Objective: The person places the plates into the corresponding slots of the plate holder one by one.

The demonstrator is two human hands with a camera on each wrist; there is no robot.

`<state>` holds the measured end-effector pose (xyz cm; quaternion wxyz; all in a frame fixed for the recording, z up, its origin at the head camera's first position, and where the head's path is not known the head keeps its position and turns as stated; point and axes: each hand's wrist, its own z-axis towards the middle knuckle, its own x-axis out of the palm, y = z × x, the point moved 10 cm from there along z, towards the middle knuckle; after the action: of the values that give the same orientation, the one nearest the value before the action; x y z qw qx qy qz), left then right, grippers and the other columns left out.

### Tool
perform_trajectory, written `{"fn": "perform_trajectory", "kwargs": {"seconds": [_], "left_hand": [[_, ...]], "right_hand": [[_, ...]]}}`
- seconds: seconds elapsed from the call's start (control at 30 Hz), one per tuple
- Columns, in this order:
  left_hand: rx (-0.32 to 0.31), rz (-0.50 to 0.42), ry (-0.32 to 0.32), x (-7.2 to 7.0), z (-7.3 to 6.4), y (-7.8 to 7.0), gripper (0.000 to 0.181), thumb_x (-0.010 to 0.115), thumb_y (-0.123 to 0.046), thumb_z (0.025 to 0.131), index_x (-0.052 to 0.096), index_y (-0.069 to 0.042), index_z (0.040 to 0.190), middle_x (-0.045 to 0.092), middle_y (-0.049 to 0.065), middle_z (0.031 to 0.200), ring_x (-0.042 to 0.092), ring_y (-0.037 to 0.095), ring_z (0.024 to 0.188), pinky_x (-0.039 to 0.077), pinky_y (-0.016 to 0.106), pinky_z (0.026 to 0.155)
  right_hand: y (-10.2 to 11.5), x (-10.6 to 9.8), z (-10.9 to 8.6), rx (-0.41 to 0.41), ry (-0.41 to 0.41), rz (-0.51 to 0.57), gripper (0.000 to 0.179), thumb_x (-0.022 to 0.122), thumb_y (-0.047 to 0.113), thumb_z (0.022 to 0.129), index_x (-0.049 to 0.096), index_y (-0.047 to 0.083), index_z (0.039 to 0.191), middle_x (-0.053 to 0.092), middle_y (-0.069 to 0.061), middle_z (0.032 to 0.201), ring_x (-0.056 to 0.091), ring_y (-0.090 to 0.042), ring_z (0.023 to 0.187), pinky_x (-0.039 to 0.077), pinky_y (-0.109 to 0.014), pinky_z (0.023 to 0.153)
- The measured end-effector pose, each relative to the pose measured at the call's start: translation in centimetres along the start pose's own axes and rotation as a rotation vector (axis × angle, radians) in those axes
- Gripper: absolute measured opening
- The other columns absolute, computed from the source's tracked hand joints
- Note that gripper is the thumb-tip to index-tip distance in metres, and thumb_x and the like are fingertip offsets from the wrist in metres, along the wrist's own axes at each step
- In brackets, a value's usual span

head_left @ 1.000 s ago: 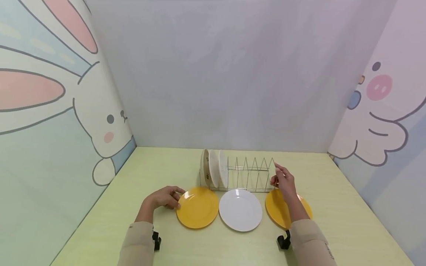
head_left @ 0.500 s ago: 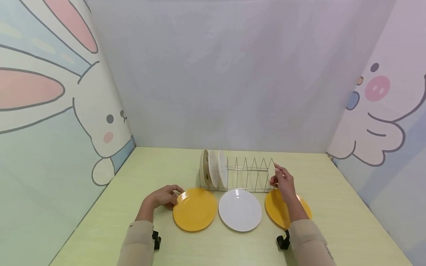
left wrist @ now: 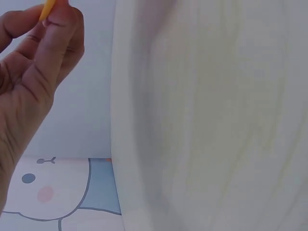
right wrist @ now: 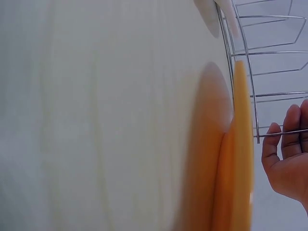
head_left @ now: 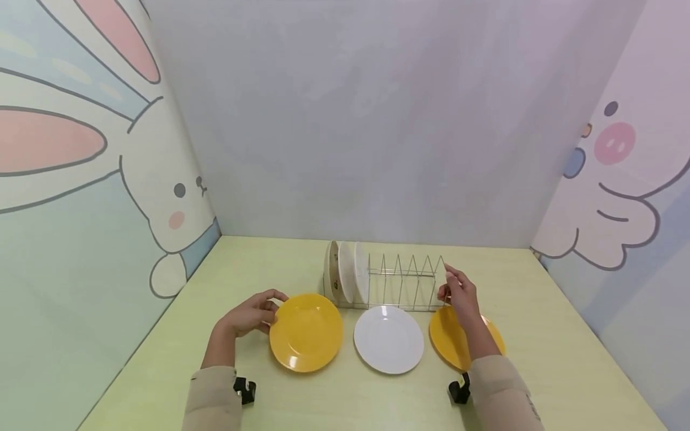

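My left hand (head_left: 253, 312) pinches the left rim of a yellow plate (head_left: 306, 335), which is lifted and tilted in the head view. In the left wrist view, thumb and fingers meet on a small bit of its yellow rim (left wrist: 47, 8). My right hand (head_left: 459, 293) grips the end wire of a metal dish rack (head_left: 401, 274); the right wrist view has its fingers (right wrist: 290, 130) at that wire. A second yellow plate (head_left: 446, 338) lies below my right forearm, partly hidden by it. Between the two yellow plates rests a white plate (head_left: 389, 340).
Several white plates (head_left: 347, 272) stand upright in the left slots of the rack, one with a brown patterned face (head_left: 334, 272). The pale yellow table (head_left: 345, 401) meets a grey back wall (head_left: 345, 120) and cartoon-printed side walls.
The left yellow plate has shifted left, away from the white plate, and come up tilted in my left hand. My right hand has stayed at the rack's end.
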<state>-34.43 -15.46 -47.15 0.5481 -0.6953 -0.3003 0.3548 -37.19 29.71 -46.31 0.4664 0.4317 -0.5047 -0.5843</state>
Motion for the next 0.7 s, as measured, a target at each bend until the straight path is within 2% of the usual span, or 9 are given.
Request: {"fn": "perform_trajectory", "kwargs": {"seconds": [0.27, 0.5, 0.7], "left_hand": [[0.045, 0.027, -0.061, -0.6, -0.9, -1.5, 0.038, 0.051, 0.006, 0.084, 0.045, 0.001, 0.122, 0.05, 0.017, 0.092, 0.057, 0.027, 0.077, 0.054, 0.043, 0.069], [0.15, 0.037, -0.124, -0.5, -1.4, -4.1, 0.036, 0.05, 0.008, 0.085, 0.042, 0.004, 0.12, 0.05, 0.022, 0.093, 0.06, 0.032, 0.075, 0.054, 0.045, 0.066], [0.143, 0.007, -0.206, -0.7, -1.5, -5.0, 0.037, 0.051, 0.008, 0.086, 0.041, 0.004, 0.121, 0.05, 0.02, 0.092, 0.06, 0.031, 0.074, 0.054, 0.044, 0.067]], "right_hand": [[-0.2, 0.0, 0.0, 0.021, 0.001, 0.015, 0.048, 0.042, 0.034, 0.099, 0.041, 0.009, 0.14, 0.057, -0.005, 0.065, 0.055, -0.016, 0.06, 0.05, -0.03, 0.065], [0.0, 0.0, 0.0, 0.006, -0.003, -0.008, 0.049, 0.041, 0.035, 0.099, 0.04, 0.01, 0.14, 0.057, -0.005, 0.066, 0.054, -0.015, 0.061, 0.051, -0.033, 0.068], [-0.2, -0.1, 0.1, 0.027, -0.014, 0.017, 0.048, 0.042, 0.034, 0.099, 0.041, 0.01, 0.14, 0.057, -0.005, 0.066, 0.055, -0.016, 0.061, 0.051, -0.036, 0.068]]}}
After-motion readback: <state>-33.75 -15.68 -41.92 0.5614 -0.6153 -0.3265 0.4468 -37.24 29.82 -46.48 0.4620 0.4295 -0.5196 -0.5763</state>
